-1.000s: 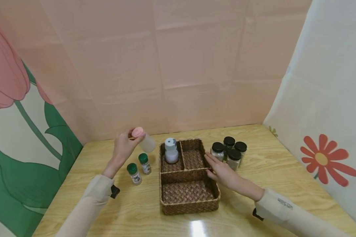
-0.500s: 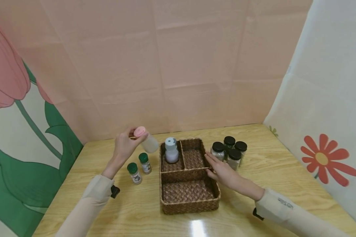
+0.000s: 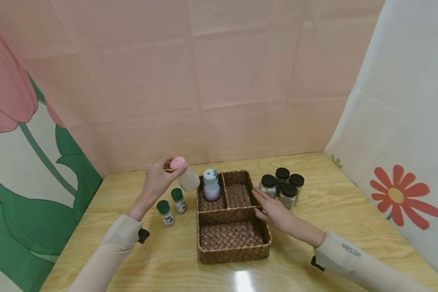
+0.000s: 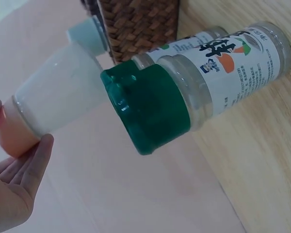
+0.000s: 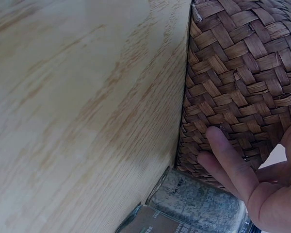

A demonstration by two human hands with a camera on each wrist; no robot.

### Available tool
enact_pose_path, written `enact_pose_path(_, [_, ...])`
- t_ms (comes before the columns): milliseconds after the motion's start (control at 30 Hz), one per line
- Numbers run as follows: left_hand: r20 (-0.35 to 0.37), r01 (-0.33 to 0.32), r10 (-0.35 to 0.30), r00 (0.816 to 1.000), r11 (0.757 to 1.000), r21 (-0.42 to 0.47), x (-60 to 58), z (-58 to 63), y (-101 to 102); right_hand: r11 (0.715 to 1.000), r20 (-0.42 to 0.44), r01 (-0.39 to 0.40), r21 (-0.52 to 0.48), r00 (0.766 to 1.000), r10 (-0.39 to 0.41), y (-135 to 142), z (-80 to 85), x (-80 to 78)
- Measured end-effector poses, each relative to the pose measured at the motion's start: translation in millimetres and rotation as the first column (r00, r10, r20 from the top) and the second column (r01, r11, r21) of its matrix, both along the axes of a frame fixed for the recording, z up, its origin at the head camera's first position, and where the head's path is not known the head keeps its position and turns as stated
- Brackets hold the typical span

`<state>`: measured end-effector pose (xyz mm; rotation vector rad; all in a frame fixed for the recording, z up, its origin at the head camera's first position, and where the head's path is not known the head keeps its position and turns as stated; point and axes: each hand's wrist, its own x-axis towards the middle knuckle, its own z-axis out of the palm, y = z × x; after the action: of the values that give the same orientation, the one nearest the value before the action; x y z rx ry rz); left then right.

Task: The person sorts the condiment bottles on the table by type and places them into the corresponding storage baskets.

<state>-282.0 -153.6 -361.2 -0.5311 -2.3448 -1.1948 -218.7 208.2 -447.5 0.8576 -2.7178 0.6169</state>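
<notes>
My left hand (image 3: pixel 159 178) pinches the pink cap (image 3: pixel 177 163) of a translucent bottle (image 3: pixel 189 180). The bottle tilts, its base toward the brown woven basket (image 3: pixel 233 254) and beside the rim's back left corner. In the left wrist view, thumb and fingers sit on either side of the bottle's cap (image 4: pixel 17 128). A bottle with a pale blue-grey cap (image 3: pixel 211 188) stands in the basket's back left compartment. My right hand (image 3: pixel 277 213) rests at the basket's right rim; in the right wrist view, extended fingers (image 5: pixel 228 158) touch the outer woven wall (image 5: pixel 242 82).
Two green-capped shakers (image 3: pixel 168 217) stand left of the basket, below my left hand. Several black-capped jars (image 3: pixel 287 198) cluster to its right, close to my right hand. A divider (image 3: pixel 226 194) separates the back compartments; the front one is wider. A pink-draped wall closes the back.
My left hand has carried the pink-capped bottle to the right, toward the basket's back left compartment. The right hand and the basket stay in place.
</notes>
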Motion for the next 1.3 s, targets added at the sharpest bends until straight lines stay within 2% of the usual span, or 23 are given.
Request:
enact_pose_path(400, [0.044, 0.045, -0.044, 0.998, 0.999, -0.027, 6.5, 4.9, 11, 1.000, -0.014, 0.004, 0.006, 1.000, -0.004, 0, -1.4, -0.5])
enact_pose_path(567, [0.025, 0.079, -0.078, 0.997, 0.995, -0.058, 8.7, 6.7, 18, 1.000, -0.006, 0.008, 0.007, 1.000, -0.008, 1, -1.5, -0.7])
enact_pose_path(800, [0.023, 0.107, -0.106, 0.994, 0.991, -0.078, 7.9, 6.1, 24, 1.000, 0.015, 0.006, 0.009, 1.000, -0.006, 2, -0.7, -0.4])
enact_pose_path(1100, [0.037, 0.165, -0.162, 0.986, 0.983, -0.081, 6.6, 5.2, 33, 1.000, 0.000, -0.002, -0.006, 1.000, 0.002, 1, -1.6, -0.1])
enact_pose_path(1300, [0.045, 0.161, -0.157, 0.987, 0.981, -0.106, 6.8, 5.3, 37, 1.000, 0.011, -0.004, -0.011, 1.000, 0.004, 2, -1.6, -0.2])
